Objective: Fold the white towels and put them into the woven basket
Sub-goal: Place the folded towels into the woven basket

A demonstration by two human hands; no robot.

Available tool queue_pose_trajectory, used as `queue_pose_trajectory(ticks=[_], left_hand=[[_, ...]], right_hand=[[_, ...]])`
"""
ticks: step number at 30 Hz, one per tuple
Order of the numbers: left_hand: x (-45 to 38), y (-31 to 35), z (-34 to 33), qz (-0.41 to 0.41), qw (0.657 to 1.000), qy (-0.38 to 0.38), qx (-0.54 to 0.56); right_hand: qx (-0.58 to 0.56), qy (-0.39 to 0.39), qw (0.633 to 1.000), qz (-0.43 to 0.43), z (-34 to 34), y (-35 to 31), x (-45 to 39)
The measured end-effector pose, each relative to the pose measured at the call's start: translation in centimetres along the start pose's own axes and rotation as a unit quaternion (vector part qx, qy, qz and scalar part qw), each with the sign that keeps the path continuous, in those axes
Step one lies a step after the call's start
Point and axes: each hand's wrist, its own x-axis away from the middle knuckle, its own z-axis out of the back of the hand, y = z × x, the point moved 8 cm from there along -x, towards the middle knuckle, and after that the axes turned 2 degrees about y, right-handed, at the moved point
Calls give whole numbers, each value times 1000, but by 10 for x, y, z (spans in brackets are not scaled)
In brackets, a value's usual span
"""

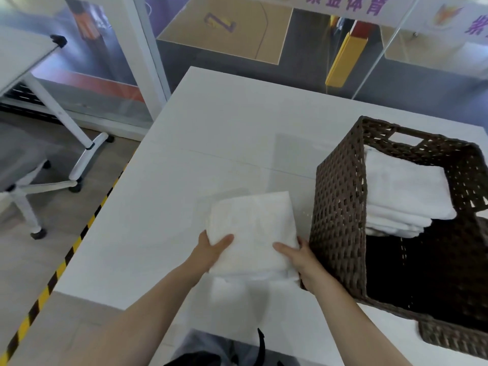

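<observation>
A folded white towel (252,228) is held just above the white table (211,143), left of the dark brown woven basket (339,207). My left hand (211,250) grips its near left edge, thumb on top. My right hand (298,257) grips the near right edge, thumb on top, close to the basket's left wall. Inside the basket, a stack of folded white towels (404,191) lies against the far side; the near part of the basket floor is dark and bare.
The basket takes up the table's right side. A yellow-black hazard stripe (71,249) runs on the floor along the table's left edge. A wheeled chair base (39,186) and another table's leg (87,146) stand to the left. Glass panels rise behind the table.
</observation>
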Motion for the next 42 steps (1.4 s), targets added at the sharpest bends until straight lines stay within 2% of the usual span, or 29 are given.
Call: queue_pose_trajectory(ticks=[4,9,19,26,31,37,42], left_hand=[[-3,-18,-1,47,996,-56,50],[-1,-22,-4,81,992,-75,62],[1,-22,-7,100,987,-109,69],[1,-20,-7,112,977,-176,48],[5,-26,0,134,965,-224,33],[14,-30,4,105,970,-217,30],[25,-2,12,50,977,-206,-7]], right_hand=[[-12,-14,1000,-14,4,19,-21],[-24,-20,999,-13,5,18,-18],[-21,-50,998,-26,-5,15,-3],[-12,-99,994,-38,-17,11,13],[34,-174,979,-100,-27,27,28],[-40,-174,977,-116,-32,31,39],[-48,-191,975,-102,-44,21,50]])
